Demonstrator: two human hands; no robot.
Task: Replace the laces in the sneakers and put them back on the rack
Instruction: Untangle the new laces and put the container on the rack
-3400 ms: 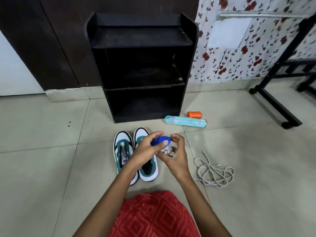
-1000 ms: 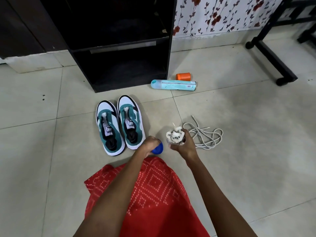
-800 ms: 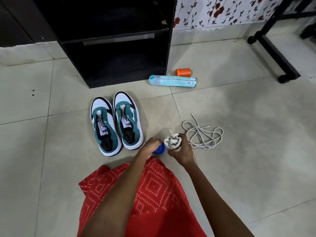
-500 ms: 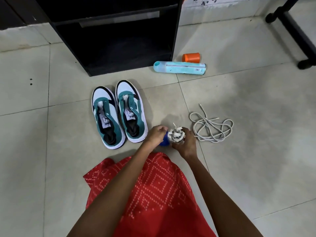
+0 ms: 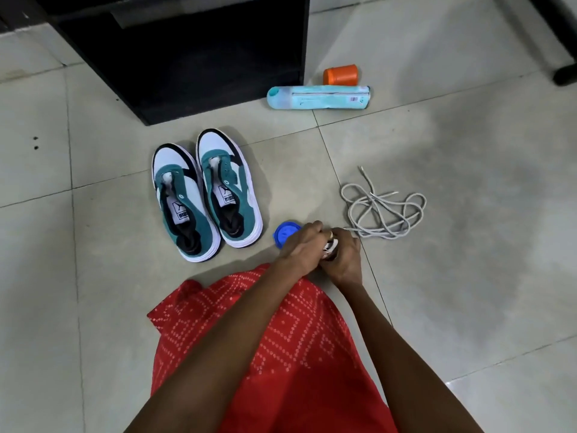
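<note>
Left hand (image 5: 301,245) has left the blue lid (image 5: 285,234) on the floor and joined the right hand (image 5: 343,259); both sets of fingers are clamped on the white lace bundle (image 5: 330,245).

Rack (image 5: 302,39): visible shelf holds no shoes. Sneakers (image 5: 206,195) sit unlaced before it, with the grey laces (image 5: 384,210) pulled out and lying nearby. Relacing and shelving are outstanding.

Tiled floor (image 5: 468,276) also carries a teal bottle (image 5: 318,96) and an orange cap (image 5: 340,75).
</note>
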